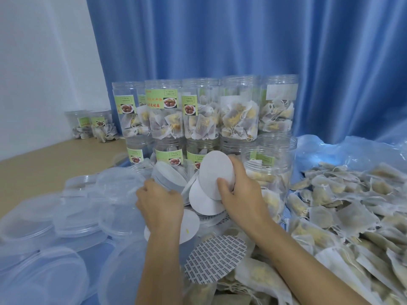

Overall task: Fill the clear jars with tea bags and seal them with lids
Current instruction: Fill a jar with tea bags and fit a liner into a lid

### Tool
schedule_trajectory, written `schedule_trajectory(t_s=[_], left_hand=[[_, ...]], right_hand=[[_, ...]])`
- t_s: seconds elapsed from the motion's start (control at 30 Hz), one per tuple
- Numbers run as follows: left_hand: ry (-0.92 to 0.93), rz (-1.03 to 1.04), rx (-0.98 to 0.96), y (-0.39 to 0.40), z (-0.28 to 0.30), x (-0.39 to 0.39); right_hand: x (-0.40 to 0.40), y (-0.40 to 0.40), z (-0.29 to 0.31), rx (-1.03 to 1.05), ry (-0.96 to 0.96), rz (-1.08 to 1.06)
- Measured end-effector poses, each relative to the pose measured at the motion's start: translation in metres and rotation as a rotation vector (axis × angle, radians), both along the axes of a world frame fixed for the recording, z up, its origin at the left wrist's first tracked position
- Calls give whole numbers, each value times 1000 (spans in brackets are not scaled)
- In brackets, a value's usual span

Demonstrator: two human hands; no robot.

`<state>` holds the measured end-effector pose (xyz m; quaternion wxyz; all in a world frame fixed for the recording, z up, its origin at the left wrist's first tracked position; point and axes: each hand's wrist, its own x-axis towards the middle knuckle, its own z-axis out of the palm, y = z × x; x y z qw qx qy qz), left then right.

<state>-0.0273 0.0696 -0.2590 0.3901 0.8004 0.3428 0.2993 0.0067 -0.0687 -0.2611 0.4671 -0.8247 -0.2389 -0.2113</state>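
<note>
At frame centre, the right hand (239, 190) is pinching a white liner disc (217, 175) between thumb and fingers, apparently to peel it off the stack, while the left hand (159, 202) is curling around a clear lid (123, 194), steadying it to receive the disc.

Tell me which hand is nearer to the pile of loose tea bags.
Right. The right hand, gripping white liner discs, is beside the loose tea bags; the left hand lies farther away, toward the clear lids.

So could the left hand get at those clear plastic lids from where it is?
Probably yes. The left hand is right beside the clear lids, which lie loose and uncovered to its left. Nothing stands between them, though its fingers look busy with a jar.
</note>
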Motion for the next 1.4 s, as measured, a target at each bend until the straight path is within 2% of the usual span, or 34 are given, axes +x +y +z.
schedule_trajectory(t_s=[0.07, 0.13, 0.23, 0.33, 0.57, 0.83, 0.87, 0.93, 1.07, 1.2, 1.4], left_hand=[[90, -33, 42, -1, -5, 1], [84, -37, 15, -3, -6, 1], [-106, 126, -10, 2, 2, -4], [-200, 293, 129, 9, 7, -9], [45, 317, 54, 18, -1, -5], [223, 304, 267, 32, -6, -11], [205, 271, 298, 34, -7, -11], [45, 203, 295, 34, -7, -11], [-304, 317, 50, 27, 4, -12], [-307, 306, -212, 27, 9, -12], [-428, 326, -229, 30, 4, -9]], right_hand=[[1, 0, -2, -29, -2, 4], [2, 0, -4, -61, 5, 8], [2, 0, -7, -117, 9, 22], [3, 0, -9, -140, 5, 47], [5, 0, -13, -197, 7, 74], [8, -1, -15, -230, -14, 80], [8, -1, -15, -235, -14, 82], [8, -1, -15, -237, -7, 88], [8, -2, -15, -246, 3, 87], [8, -1, -15, -268, -3, 78], [9, -1, -16, -199, -10, 84]])
